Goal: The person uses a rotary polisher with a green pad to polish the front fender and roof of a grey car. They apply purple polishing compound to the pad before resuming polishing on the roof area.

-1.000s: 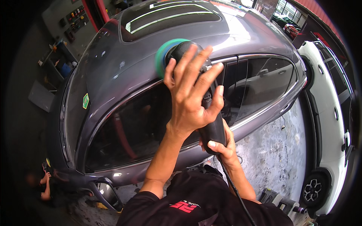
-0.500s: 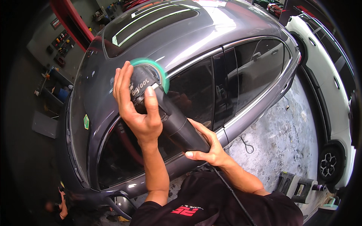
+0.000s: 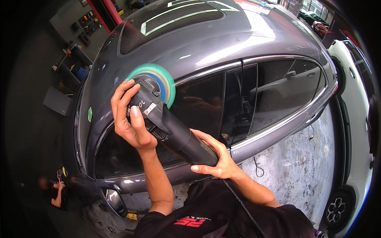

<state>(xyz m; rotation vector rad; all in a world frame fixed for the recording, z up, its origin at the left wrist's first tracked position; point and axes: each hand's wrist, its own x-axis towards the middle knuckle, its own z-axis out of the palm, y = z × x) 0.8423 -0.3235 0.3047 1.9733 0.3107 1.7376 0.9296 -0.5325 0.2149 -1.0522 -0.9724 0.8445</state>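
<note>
Both my hands grip a black corded car polisher point(image 3: 178, 137) with a round green foam pad point(image 3: 170, 89) on a blue backing plate. My left hand point(image 3: 131, 119) curls over its head, thumb on the top. Around the rear end of the body closes my right hand point(image 3: 216, 156), next to where the cord point(image 3: 246, 210) leaves. The pad is over the roof edge of a dark grey car point(image 3: 190, 51), above the front side window; whether it touches the paint I cannot tell.
A white car point(image 3: 351, 119) stands to the right across the grey floor point(image 3: 285, 166). The grey car's side mirror point(image 3: 115, 200) juts out at lower left. Another person point(image 3: 59, 190) is at the far lower left. A workbench point(image 3: 75, 65) and a red post point(image 3: 104, 14) are behind.
The polisher's head has tilted and shifted slightly left and down with my left hand, showing more of the pad. The view has turned, so the cars sit differently in it.
</note>
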